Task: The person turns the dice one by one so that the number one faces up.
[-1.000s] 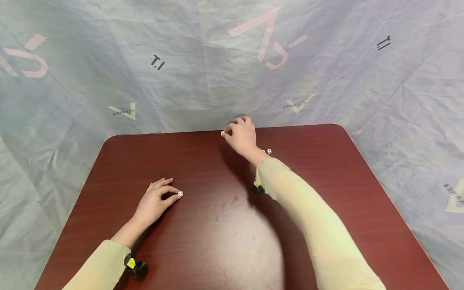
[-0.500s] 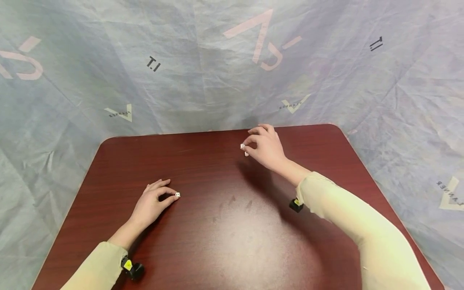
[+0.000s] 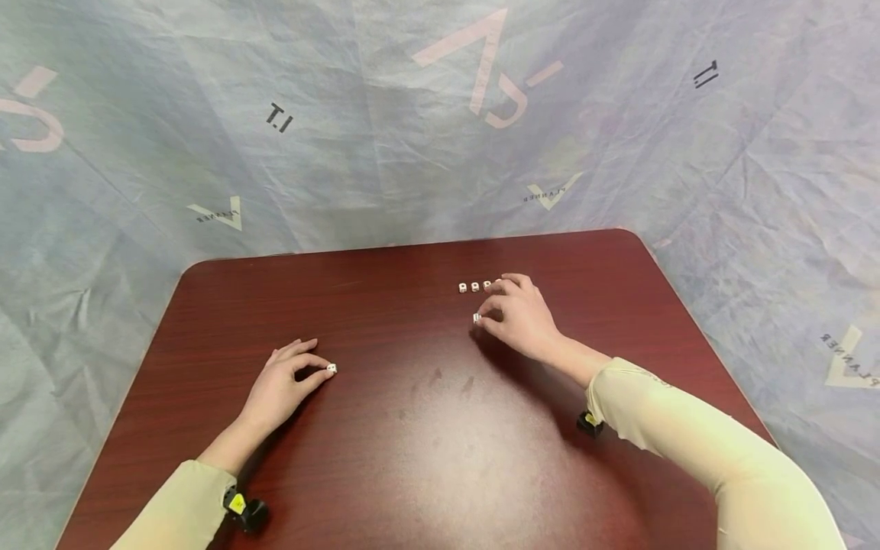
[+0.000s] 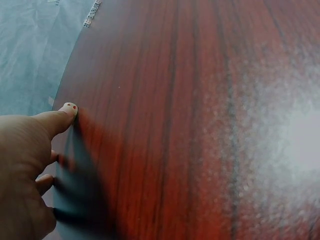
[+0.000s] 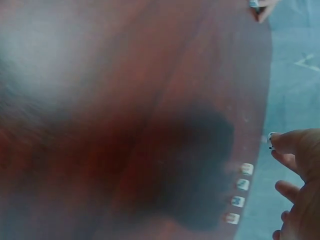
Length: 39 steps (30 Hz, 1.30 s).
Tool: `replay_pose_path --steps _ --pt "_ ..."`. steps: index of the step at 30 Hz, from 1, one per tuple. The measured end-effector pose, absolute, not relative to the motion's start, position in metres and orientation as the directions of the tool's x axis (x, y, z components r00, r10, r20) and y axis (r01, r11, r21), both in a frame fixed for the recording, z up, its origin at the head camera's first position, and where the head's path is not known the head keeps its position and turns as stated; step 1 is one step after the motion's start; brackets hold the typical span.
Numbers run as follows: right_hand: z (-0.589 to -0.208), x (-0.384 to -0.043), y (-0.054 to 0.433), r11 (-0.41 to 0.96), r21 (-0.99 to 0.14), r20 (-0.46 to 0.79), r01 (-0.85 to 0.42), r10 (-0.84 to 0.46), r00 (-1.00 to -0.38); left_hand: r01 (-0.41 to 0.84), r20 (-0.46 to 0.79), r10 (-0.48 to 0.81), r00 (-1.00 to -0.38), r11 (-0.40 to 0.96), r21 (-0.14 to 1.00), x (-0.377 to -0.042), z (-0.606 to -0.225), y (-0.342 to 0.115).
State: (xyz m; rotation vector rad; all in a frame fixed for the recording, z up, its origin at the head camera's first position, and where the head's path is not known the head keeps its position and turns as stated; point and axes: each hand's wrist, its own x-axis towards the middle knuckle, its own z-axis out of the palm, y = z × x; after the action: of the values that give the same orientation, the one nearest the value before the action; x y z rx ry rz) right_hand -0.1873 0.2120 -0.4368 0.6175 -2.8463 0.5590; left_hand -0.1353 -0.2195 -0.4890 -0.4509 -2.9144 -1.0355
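My left hand (image 3: 278,389) pinches a small white die (image 3: 332,368) between thumb and index finger at the table's left, its other fingers spread. In the left wrist view the thumb covers part of that die (image 4: 71,108). At right of centre, my right hand (image 3: 519,317) holds another white die (image 3: 477,318) at its thumb and index fingertips. Just beyond it, several white dice (image 3: 475,287) form a short, spaced row along the far side. The hand hides the right end of this row in the head view; the right wrist view shows the dice (image 5: 238,201) below the held one.
The dark red wood-grain table (image 3: 385,458) has rounded far corners and a glossy bright patch in front. Grey printed cloth (image 3: 385,130) hangs close behind its far edge and at both sides. Each wrist carries a black camera (image 3: 256,516) below the sleeve.
My right hand has come from the far edge to the right and nearer, still pinching its die. More of the dice row shows. The left hand keeps its pinch in place.
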Motion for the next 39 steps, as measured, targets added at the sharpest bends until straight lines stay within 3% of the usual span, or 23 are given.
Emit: replay_pose_path --steps 15,28,39 --pt "-0.465 -0.168 0.215 0.833 -0.338 0.218 -0.438 -0.384 -0.897 0.27 0.109 0.26 -0.96 0.739 0.618 -0.136 -0.49 -0.221" --pt "-0.469 -0.165 0.217 0.838 -0.352 0.182 -0.417 -0.376 -0.909 0.272 0.108 0.262 -0.959 0.74 0.615 -0.136 -0.49 -0.221" --pt "-0.464 -0.17 0.219 0.841 -0.297 0.199 -0.453 -0.409 -0.89 0.28 0.117 0.266 -0.957 0.736 0.617 -0.137 -0.491 -0.221"
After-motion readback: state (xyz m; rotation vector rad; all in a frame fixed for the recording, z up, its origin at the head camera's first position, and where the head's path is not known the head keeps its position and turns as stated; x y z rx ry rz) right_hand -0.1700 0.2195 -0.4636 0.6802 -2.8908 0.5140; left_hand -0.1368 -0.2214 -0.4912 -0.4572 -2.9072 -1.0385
